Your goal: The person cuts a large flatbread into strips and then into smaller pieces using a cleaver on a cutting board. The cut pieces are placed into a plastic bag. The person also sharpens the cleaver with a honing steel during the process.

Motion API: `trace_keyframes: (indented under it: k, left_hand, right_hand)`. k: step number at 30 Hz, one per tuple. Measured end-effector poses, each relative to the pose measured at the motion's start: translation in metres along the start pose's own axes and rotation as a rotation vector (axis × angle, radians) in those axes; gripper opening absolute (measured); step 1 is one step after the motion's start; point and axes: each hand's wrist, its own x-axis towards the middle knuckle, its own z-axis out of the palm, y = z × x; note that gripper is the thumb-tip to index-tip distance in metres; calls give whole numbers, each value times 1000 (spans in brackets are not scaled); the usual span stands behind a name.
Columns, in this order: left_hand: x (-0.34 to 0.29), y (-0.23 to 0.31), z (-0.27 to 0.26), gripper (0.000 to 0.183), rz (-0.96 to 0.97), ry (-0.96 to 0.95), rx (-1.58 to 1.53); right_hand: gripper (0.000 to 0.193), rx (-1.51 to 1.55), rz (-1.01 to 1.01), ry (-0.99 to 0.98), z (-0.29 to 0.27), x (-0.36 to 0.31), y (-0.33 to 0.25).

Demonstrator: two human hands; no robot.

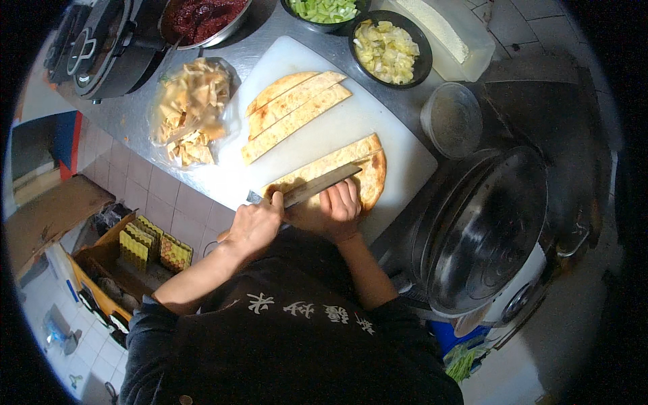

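A round flatbread lies cut on a white cutting board [398,145]. Several long strips [297,111] are at its far left, and a bare gap of board parts them from the nearer piece [371,179]. My left hand [255,219] is closed around the handle end of a knife [324,185], whose blade slants over the near piece, tip to the right. My right hand [341,206] rests beside the blade with its fingers curled down on the bread. The blade and fingers hide part of that piece.
A plastic bag of cut bread pieces [192,108] sits left of the board. Behind are a bowl of red paste [202,20], chopped greens [324,10], and a black bowl of chopped pale vegetable [386,50]. A clear tub [452,118] and large black pan [489,233] stand right.
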Motion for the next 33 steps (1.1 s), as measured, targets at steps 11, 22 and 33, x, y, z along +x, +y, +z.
trace_keyframes:
  k: [11,22,33]
  left_hand:
    - [32,-31,51,31,208,314,39]
    - [-4,-10,15,32,55,132,2]
    - [-45,-64,41,13,54,80,-28]
  right_hand:
    - [14,-40,170,-64,-15,20,-30]
    - [13,-34,169,-91,-24,42,-36]
    - [13,-5,150,-77,-23,36,-39]
